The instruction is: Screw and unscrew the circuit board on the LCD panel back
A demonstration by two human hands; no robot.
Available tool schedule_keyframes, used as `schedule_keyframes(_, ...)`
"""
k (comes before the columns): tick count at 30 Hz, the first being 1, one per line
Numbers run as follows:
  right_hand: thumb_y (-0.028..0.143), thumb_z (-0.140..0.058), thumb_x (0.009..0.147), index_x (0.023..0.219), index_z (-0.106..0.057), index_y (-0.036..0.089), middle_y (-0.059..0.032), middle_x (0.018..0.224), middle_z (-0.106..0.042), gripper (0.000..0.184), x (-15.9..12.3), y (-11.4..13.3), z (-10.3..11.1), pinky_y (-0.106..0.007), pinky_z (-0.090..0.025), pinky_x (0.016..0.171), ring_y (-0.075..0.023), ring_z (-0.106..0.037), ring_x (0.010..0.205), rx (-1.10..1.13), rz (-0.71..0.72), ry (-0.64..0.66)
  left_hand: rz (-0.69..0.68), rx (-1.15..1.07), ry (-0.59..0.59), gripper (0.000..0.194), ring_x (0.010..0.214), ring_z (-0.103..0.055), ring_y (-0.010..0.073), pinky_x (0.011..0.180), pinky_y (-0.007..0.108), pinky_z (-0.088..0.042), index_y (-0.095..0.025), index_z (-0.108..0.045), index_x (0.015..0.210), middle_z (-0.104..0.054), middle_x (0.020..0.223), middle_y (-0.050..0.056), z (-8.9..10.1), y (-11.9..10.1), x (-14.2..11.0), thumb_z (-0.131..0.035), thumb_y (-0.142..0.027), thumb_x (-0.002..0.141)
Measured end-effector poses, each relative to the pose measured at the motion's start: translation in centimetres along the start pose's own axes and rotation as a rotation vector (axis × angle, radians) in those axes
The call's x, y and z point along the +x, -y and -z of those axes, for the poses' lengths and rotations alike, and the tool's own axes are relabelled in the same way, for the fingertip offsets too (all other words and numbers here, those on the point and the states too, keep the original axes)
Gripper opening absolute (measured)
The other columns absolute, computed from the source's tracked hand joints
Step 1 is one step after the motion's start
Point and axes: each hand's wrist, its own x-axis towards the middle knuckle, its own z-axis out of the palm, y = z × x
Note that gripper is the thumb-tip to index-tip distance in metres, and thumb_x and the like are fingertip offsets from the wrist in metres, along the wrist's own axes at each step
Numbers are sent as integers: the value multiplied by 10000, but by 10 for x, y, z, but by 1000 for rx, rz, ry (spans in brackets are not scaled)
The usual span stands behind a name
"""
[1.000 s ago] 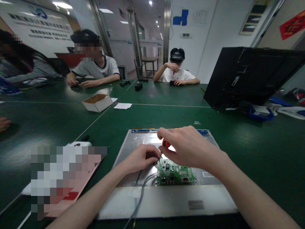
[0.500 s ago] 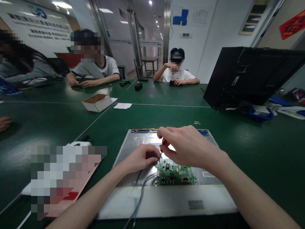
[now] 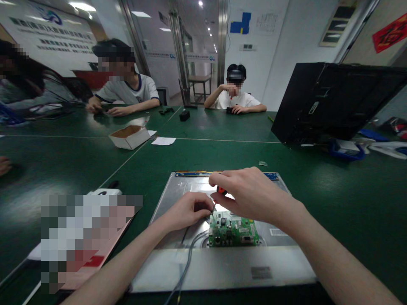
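A silver display panel point(image 3: 229, 264) lies flat on the table before me, with a green circuit board point(image 3: 234, 233) on its back. My right hand point(image 3: 244, 190) is closed around a screwdriver point(image 3: 221, 190) with a red and black handle. Its thin shaft slants down to the board's far left corner. At that same corner my left hand point(image 3: 192, 207) is closed in a pinch beside the screwdriver's tip; what its fingertips hold is too small to tell. Grey cables point(image 3: 190, 258) run from the board's left side toward me.
A black monitor point(image 3: 333, 101) stands at the right beside a blue tray point(image 3: 348, 150). Left of the panel lies a pink and white item point(image 3: 117, 237), partly blurred out. A white open box point(image 3: 130, 137) sits further back. Several people work around the green table point(image 3: 222, 152).
The screwdriver's handle has turned slightly in my right hand, whose fingers shifted a little. My left hand keeps its place. A co-worker's hand at the back left has moved.
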Motion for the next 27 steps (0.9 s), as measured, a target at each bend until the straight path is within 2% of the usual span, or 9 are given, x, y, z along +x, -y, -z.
schedule_keyframes(5, 211, -519, 847, 1048, -507, 179, -21, 888, -653, 205, -1, 2, 0, -251, -239, 492, -126, -530, 622, 54, 11, 3, -20, -6, -12, 67, 703, -611, 162, 657, 259, -471, -148, -664, 785, -672, 748, 11, -1, 1, 0, -603, -174, 794)
schedule_keyframes(9, 289, -511, 907, 1035, -534, 195, -20, 888, -669, 160, -1, 1, 1, -251, -241, 505, -130, -553, 640, 48, 11, 2, -17, 12, -27, 54, 690, -609, 163, 648, 261, -467, -147, -658, 773, -668, 739, 8, 0, 1, -1, -615, -176, 788)
schedule_keyframes(13, 397, -498, 942, 946, -569, 209, -11, 812, -683, 201, 1, 0, 2, -254, -228, 509, -124, -544, 615, 17, -29, 23, -15, 50, -9, 94, 738, -627, 171, 704, 278, -477, -155, -677, 823, -694, 801, 15, 1, 1, -1, -601, -125, 777)
schedule_keyframes(19, 267, -502, 906, 975, -550, 195, 2, 802, -662, 111, 0, 0, 0, -245, -225, 491, -104, -495, 563, 32, -37, -10, 6, 27, 7, 93, 740, -629, 168, 692, 273, -482, -158, -666, 846, -699, 822, 16, 0, 6, -1, -592, -133, 795)
schedule_keyframes(22, 233, -531, 847, 1018, -526, 177, -12, 842, -664, 180, 0, 1, -1, -245, -237, 491, -113, -520, 593, 47, -25, -17, -19, 23, 14, 83, 727, -622, 167, 680, 269, -477, -152, -664, 845, -689, 792, 16, 0, 7, -1, -590, -149, 808)
schedule_keyframes(24, 235, -537, 841, 1023, -521, 177, -16, 847, -668, 192, 0, 1, -1, -246, -241, 496, -119, -535, 609, 46, -21, -16, -26, 22, 7, 80, 718, -618, 163, 673, 266, -474, -151, -665, 832, -686, 780, 14, 0, 6, -1, -590, -146, 805)
schedule_keyframes(27, 329, -527, 902, 984, -534, 195, -5, 804, -682, 157, 0, 0, -1, -250, -240, 499, -124, -558, 612, 45, -37, -19, -21, 28, -13, 81, 719, -619, 160, 680, 267, -475, -155, -671, 812, -689, 783, 11, 0, 3, -1, -597, -136, 785)
